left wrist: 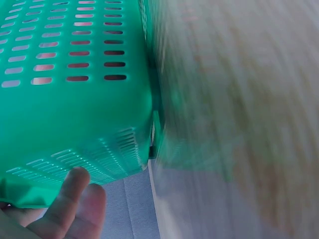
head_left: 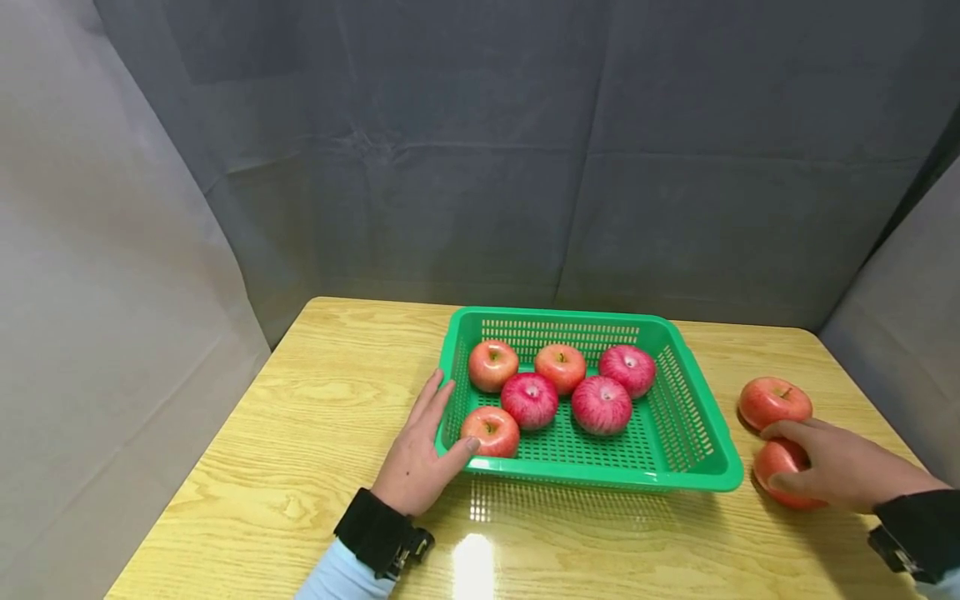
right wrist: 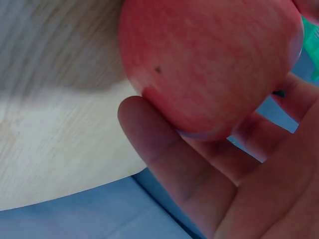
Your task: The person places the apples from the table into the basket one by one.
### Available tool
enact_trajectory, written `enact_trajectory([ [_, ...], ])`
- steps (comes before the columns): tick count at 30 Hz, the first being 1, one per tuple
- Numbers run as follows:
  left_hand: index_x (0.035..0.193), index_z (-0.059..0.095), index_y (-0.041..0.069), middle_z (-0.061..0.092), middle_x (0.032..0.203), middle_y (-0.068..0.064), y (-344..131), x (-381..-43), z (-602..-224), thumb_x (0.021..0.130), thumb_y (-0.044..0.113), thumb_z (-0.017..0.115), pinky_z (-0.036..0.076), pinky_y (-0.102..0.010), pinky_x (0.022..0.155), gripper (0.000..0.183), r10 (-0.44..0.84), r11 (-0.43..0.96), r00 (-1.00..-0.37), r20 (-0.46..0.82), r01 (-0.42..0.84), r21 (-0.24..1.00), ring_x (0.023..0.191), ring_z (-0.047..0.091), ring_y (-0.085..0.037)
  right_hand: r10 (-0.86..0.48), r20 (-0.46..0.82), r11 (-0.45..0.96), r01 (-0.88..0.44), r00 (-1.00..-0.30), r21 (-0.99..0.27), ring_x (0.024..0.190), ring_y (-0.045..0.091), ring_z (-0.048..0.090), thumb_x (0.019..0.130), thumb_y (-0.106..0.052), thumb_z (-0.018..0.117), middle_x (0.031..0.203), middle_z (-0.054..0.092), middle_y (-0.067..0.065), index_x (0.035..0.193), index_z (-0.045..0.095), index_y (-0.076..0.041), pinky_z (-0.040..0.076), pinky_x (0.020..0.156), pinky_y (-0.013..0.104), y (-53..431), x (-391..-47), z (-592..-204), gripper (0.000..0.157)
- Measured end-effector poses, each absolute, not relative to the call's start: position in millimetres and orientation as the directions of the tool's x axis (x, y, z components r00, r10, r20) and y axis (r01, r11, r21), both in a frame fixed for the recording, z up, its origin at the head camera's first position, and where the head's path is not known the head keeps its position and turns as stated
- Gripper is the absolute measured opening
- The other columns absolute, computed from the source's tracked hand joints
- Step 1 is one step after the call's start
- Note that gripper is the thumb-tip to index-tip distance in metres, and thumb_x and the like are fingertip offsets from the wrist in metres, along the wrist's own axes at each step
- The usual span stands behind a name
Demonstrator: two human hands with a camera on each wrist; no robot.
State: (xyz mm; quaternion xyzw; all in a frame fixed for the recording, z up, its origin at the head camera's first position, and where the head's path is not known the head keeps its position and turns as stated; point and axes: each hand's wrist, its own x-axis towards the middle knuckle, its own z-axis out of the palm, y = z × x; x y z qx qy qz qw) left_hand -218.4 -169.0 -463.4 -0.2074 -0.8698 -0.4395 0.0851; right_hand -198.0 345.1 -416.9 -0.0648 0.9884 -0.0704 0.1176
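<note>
A green plastic basket (head_left: 600,477) holds several apples, some orange-red like the front-left apple (head_left: 491,429) and some deep pink like the striped apple (head_left: 602,406). At its front-left corner rests my left hand (head_left: 416,467), fingers extended along the outer side and thumb reaching over the rim. The left wrist view shows two fingers (left wrist: 75,204) against the basket wall (left wrist: 75,109). To the right of the basket, my right hand (head_left: 855,467) grips the nearer red apple (head_left: 780,475) between thumb and fingers. Another apple (head_left: 774,402) lies just behind it, beside those fingers.
The wooden table (head_left: 277,467) has rounded far corners. A dark grey cloth (head_left: 450,167) hangs behind it, with pale cloth panels (head_left: 112,292) at the left and right. Black straps (head_left: 375,529) are worn on both wrists.
</note>
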Motion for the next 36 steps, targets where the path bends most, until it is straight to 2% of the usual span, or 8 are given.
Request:
enact_trajectory([
  [3,0.150,0.025,0.017,0.010,0.156,0.008,-168.8,-218.6,-463.5,0.090,0.042,0.061,0.039,-0.052,0.099,0.075,0.287,0.526,-0.898,0.334,0.439,0.729,0.133,0.020,-0.007,-0.154,-0.221,0.981,-0.122,-0.963,-0.153,0.083,0.029,0.051,0.072,-0.044,0.077,0.101,0.056,0.019,0.121,0.055,0.000,0.047,0.067,0.045,341.7,-197.7,-410.3,0.070],
  [6,0.150,0.026,0.017,0.010,0.156,0.008,-169.1,-218.5,-463.7,0.089,0.042,0.062,0.039,-0.051,0.099,0.075,0.283,0.524,-0.898,0.339,0.440,0.730,0.133,0.020,-0.007,-0.189,-0.179,0.975,-0.163,-0.965,-0.152,0.084,0.027,0.052,0.074,-0.048,0.076,0.105,0.056,0.019,0.125,0.054,-0.003,0.046,0.066,0.042,336.1,-195.4,-402.7,0.072],
  [11,0.149,0.027,0.014,0.011,0.156,0.007,-169.5,-218.0,-463.5,0.089,0.040,0.062,0.038,-0.052,0.100,0.074,0.283,0.514,-0.894,0.348,0.447,0.732,0.134,0.019,-0.009,-0.227,-0.120,0.962,-0.204,-0.966,-0.182,0.083,0.021,0.052,0.073,-0.054,0.075,0.107,0.056,0.013,0.121,0.056,-0.014,0.046,0.064,0.037,321.3,-190.5,-388.3,0.066],
  [15,0.149,0.026,0.014,0.011,0.156,0.006,-169.4,-217.7,-463.3,0.089,0.039,0.062,0.038,-0.052,0.100,0.074,0.286,0.512,-0.891,0.352,0.453,0.730,0.134,0.019,-0.009,-0.215,-0.080,0.965,-0.199,-0.973,-0.170,0.081,0.018,0.052,0.075,-0.048,0.076,0.106,0.054,0.010,0.118,0.054,-0.018,0.046,0.062,0.035,309.0,-187.0,-370.7,0.057],
  [20,0.149,0.026,0.014,0.011,0.156,0.007,-169.6,-218.4,-463.6,0.089,0.040,0.062,0.038,-0.051,0.100,0.075,0.287,0.519,-0.891,0.351,0.453,0.725,0.134,0.019,-0.008,-0.215,-0.033,0.975,-0.213,-0.976,-0.063,0.079,0.018,0.052,0.077,-0.044,0.073,0.108,0.054,0.009,0.119,0.055,-0.016,0.044,0.057,0.034,293.0,-185.3,-349.2,0.054],
  [25,0.149,0.026,0.013,0.011,0.156,0.005,-169.9,-217.8,-463.2,0.090,0.040,0.062,0.039,-0.052,0.099,0.075,0.295,0.517,-0.885,0.361,0.465,0.718,0.134,0.019,-0.011,-0.246,0.021,0.969,-0.246,-0.969,0.000,0.074,0.016,0.050,0.078,-0.051,0.071,0.109,0.055,0.007,0.119,0.056,-0.017,0.043,0.053,0.033,274.1,-184.4,-334.2,0.055],
  [36,0.149,0.026,0.013,0.011,0.156,0.004,-169.5,-217.0,-462.8,0.089,0.040,0.062,0.039,-0.052,0.099,0.075,0.288,0.515,-0.888,0.359,0.460,0.723,0.134,0.021,-0.011,-0.366,0.099,0.927,-0.372,-0.925,-0.044,0.077,0.012,0.050,0.077,-0.037,0.074,0.105,0.055,-0.002,0.117,0.058,-0.020,0.047,0.060,0.032,236.0,-187.5,-322.4,0.046],
])
